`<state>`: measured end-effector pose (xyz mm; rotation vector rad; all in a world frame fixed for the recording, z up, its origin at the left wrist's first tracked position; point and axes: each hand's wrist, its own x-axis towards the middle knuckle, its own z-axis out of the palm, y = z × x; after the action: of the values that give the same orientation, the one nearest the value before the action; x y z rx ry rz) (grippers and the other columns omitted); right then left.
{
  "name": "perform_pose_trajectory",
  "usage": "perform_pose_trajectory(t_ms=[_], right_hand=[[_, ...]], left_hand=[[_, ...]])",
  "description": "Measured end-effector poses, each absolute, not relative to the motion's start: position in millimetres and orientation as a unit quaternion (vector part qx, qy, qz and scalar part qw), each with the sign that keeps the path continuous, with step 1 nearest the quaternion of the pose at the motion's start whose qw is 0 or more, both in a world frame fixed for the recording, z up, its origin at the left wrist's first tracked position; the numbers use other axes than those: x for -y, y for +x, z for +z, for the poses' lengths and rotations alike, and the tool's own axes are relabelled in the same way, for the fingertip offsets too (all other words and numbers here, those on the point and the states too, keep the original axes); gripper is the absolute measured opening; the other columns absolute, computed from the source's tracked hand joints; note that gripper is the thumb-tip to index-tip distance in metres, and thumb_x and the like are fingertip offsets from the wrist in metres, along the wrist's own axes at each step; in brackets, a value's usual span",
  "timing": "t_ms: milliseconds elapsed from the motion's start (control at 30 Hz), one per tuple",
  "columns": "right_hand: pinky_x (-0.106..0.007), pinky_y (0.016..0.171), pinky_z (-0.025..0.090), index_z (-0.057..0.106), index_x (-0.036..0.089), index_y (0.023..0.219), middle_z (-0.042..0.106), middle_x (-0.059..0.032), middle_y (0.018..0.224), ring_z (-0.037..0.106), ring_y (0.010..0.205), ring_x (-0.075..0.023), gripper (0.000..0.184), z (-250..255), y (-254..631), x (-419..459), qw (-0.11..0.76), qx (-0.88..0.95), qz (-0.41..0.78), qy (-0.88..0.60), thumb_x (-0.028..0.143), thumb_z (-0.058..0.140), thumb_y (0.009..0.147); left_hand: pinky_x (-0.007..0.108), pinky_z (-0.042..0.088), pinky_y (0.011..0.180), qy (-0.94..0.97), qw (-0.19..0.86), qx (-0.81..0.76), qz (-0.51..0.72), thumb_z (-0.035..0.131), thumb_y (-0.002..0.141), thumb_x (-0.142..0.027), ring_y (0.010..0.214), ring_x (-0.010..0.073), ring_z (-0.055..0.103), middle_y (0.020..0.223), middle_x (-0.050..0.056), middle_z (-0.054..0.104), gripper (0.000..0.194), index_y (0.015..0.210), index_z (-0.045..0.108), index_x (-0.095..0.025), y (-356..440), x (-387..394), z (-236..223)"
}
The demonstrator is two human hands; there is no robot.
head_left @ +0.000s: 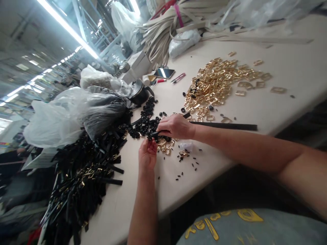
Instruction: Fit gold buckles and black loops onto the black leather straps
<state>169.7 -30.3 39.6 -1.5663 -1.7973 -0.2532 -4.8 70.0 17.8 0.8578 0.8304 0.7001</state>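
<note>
My left hand [148,151] is raised over the table edge side, fingers pinched around a small black loop [150,137]. From the left, my right hand [177,126] meets it, closed on a black strap [159,133] whose front end reaches the loop. Whether the strap passes through the loop is too small to tell. Just beneath and beyond both hands spreads a pile of small black loops [145,124]. Several gold rectangular buckles [166,149] lie under my right wrist and beside my left fingers.
A heap of gold buckles [214,83] covers the far right. Black straps with gold buckles [89,173] pile up at the left table edge. Plastic bags [63,115], a dark lidded mug [139,93], a phone [164,73] and a bundle of pale straps [158,37] stand or lie farther back.
</note>
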Motion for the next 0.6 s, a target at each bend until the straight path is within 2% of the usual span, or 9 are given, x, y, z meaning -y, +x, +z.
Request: perform_pose_trajectory(t_ms=[300,467,600], right_hand=[[-0.023,0.060,0.035,0.068,0.018,0.088,0.067,-0.0013,0.081,0.058,0.069,-0.0117,0.030,29.7,167.2,25.4,0.360,0.704,-0.086,-0.606,0.038,0.049,0.097],[-0.023,0.061,0.036,0.068,0.019,0.089,0.068,-0.0012,0.082,0.058,0.069,-0.0111,0.027,28.9,167.5,25.6,0.370,0.704,-0.074,-0.602,0.037,0.050,0.097],[-0.023,0.059,0.033,0.068,0.019,0.089,0.066,0.0000,0.079,0.056,0.068,-0.0108,0.026,27.3,168.0,25.4,0.365,0.714,-0.093,-0.591,0.036,0.049,0.097]], left_hand=[[0.017,0.055,0.064,0.376,0.802,-0.360,0.291,0.081,0.069,-0.027,0.066,0.0077,0.067,0.077,0.001,0.072,0.022,0.080,0.065,-0.016,-2.1,-63.7,9.6],[0.012,0.053,0.063,0.300,0.819,-0.404,0.275,0.069,0.083,-0.021,0.062,0.0037,0.063,0.076,0.000,0.070,0.006,0.081,0.067,-0.016,0.4,-57.0,23.7],[0.008,0.051,0.059,0.238,0.836,-0.420,0.261,0.060,0.090,-0.018,0.058,0.0014,0.061,0.074,0.000,0.068,0.011,0.083,0.067,-0.014,1.6,-54.0,32.0]])
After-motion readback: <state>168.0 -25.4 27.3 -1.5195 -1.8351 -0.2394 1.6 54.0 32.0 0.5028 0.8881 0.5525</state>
